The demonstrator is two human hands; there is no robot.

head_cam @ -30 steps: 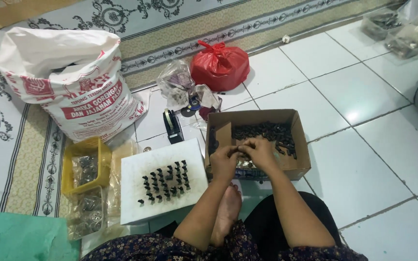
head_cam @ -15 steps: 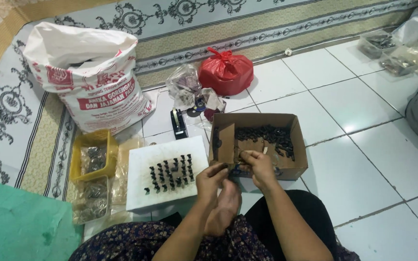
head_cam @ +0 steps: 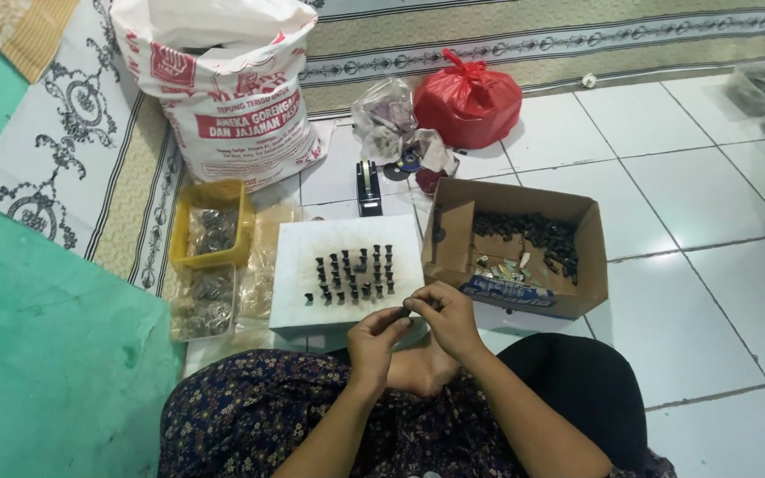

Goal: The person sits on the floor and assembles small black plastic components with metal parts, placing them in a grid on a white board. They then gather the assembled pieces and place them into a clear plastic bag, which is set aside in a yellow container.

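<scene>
1. Down near the middle of the view, the left hand [head_cam: 381, 334] and the right hand [head_cam: 446, 317] meet just below the near edge of the white board [head_cam: 294, 305], fingertips touching.
2. Both hands pinch one small dark part [head_cam: 412, 307] between them; it is too small to tell its shape. Left thumb and fingers close on it from the left, right fingers curl over it from the right.
3. On the white board stand rows of small black upright pieces [head_cam: 354, 273], grouped near its centre.
4. Just right of the board sits an open cardboard box [head_cam: 577, 305], with a heap of dark pieces [head_cam: 533, 235] along its far side and some pale scraps nearer.
5. Left of the board lie a yellow tray [head_cam: 183, 257] holding bagged metal bits and, nearer the person, a clear container [head_cam: 201, 305] of similar bits.
6. Beyond the board, touching its far edge or nearly so, stands a small black tape dispenser [head_cam: 368, 188].
7. Farther beyond are a large white printed sack [head_cam: 223, 97], a crumpled clear plastic bag [head_cam: 387, 119] and a tied red plastic bag [head_cam: 468, 102].
8. Everything rests on the white tiled floor [head_cam: 683, 292]; a patterned mat [head_cam: 55, 150] lies left of the board.
9. A bare foot [head_cam: 418, 367] shows below the hands, against dark floral fabric [head_cam: 250, 416].
</scene>
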